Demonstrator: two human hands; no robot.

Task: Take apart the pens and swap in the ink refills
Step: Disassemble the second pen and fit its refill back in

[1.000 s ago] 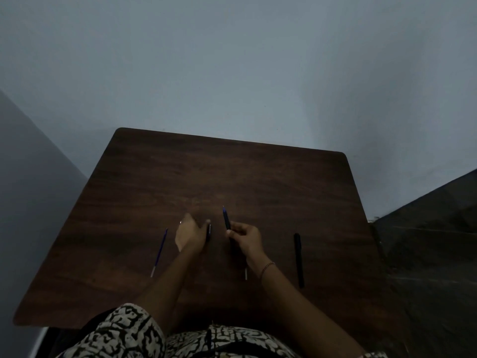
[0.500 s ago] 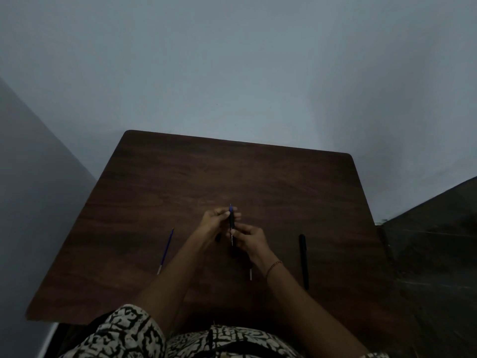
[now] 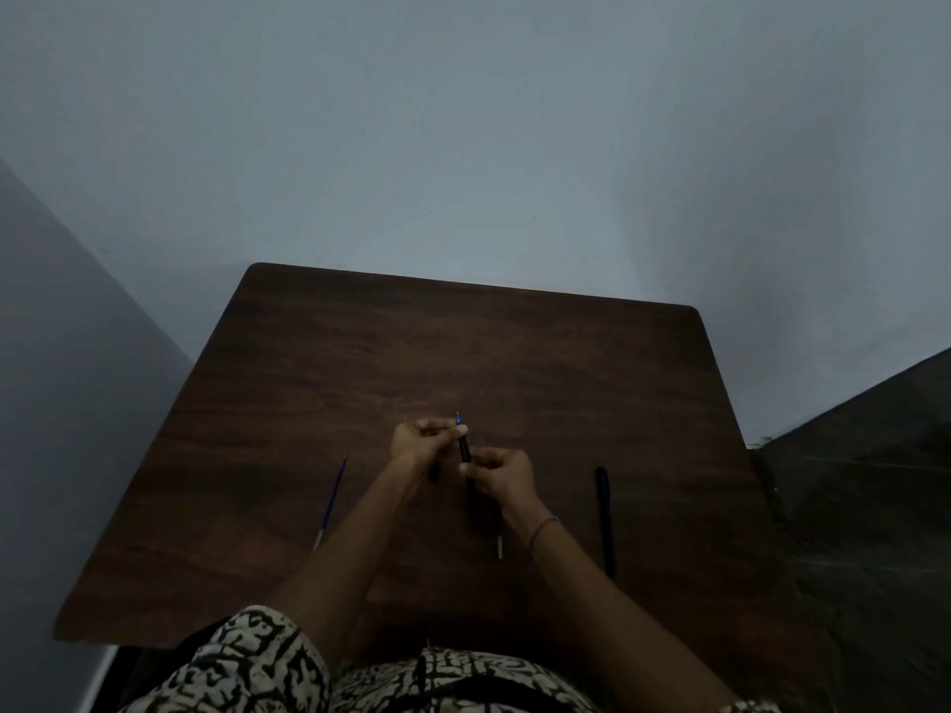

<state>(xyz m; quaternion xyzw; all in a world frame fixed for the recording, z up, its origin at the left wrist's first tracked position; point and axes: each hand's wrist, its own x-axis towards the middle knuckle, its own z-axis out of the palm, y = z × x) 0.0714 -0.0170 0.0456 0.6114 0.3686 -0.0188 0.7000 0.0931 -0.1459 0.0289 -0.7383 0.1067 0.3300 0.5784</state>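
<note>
Both hands meet over the middle of the dark wooden table (image 3: 514, 352). My right hand (image 3: 502, 473) grips the lower part of a dark pen barrel (image 3: 465, 447) that points away from me. My left hand (image 3: 419, 442) pinches the pen's far end, where a blue refill tip (image 3: 457, 419) sticks out. A small dark pen piece (image 3: 434, 473) shows just below my left hand; whether it lies on the table is unclear. A loose blue refill (image 3: 332, 499) lies to the left. A whole black pen (image 3: 605, 517) lies to the right.
A thin pale-tipped refill (image 3: 499, 545) lies near my right wrist, partly hidden by it. Pale walls rise behind and to the left of the table. A dark floor lies to the right. Patterned clothing fills the bottom edge.
My left hand left the small piece on the table and rose to join the right hand at the pen's tip. The right hand kept holding the barrel.
</note>
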